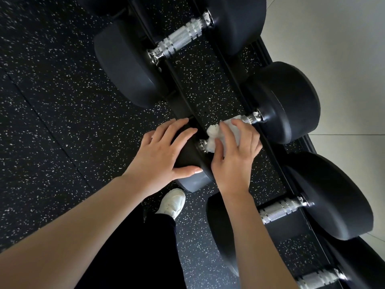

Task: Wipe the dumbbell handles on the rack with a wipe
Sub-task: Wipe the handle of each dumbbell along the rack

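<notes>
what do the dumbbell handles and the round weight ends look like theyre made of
Handles: shiny silver metal, likely chromed steel, with a crosshatched grip texture and smooth rings. Weight ends: matte black, probably a rubber or urethane coating; no shine or seams show.

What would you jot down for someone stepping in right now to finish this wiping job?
Left hand: fingers spread, resting on the near weight of the middle dumbbell, steadying it.
Right hand: grips the white wipe wrapped around that dumbbell's handle.
Rack: dumbbells lie side by side across its rails.
Done: cannot tell which handles are already clean.
Left: finish this handle; the upper handle and the two lower handles may still need wiping.
</notes>
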A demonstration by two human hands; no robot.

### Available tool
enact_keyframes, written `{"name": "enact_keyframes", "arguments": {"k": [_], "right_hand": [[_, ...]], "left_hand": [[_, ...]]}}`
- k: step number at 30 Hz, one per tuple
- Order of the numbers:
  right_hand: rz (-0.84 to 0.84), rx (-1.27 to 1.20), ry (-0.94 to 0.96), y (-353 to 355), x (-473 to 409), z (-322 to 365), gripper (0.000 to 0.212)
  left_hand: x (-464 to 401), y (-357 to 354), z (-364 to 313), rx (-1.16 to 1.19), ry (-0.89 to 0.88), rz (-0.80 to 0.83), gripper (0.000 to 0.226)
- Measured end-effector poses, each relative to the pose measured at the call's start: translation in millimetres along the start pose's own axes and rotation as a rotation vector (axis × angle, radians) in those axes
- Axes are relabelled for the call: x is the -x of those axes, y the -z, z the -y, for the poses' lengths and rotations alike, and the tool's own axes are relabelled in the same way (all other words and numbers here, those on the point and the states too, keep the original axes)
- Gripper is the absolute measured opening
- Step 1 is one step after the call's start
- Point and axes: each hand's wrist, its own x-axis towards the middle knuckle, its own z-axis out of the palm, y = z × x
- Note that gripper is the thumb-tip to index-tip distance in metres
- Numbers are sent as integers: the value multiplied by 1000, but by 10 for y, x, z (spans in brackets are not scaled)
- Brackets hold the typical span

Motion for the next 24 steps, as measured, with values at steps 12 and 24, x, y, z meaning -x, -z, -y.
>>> {"name": "enact_keyframes", "arguments": {"k": [12, 24], "right_hand": [[83, -192, 73, 6, 50, -104, 31], [54, -133, -17, 11, -190, -52, 19]], "left_hand": [[-4, 2, -6, 0, 5, -4, 78], [3, 2, -5, 12, 8, -5, 79]]}}
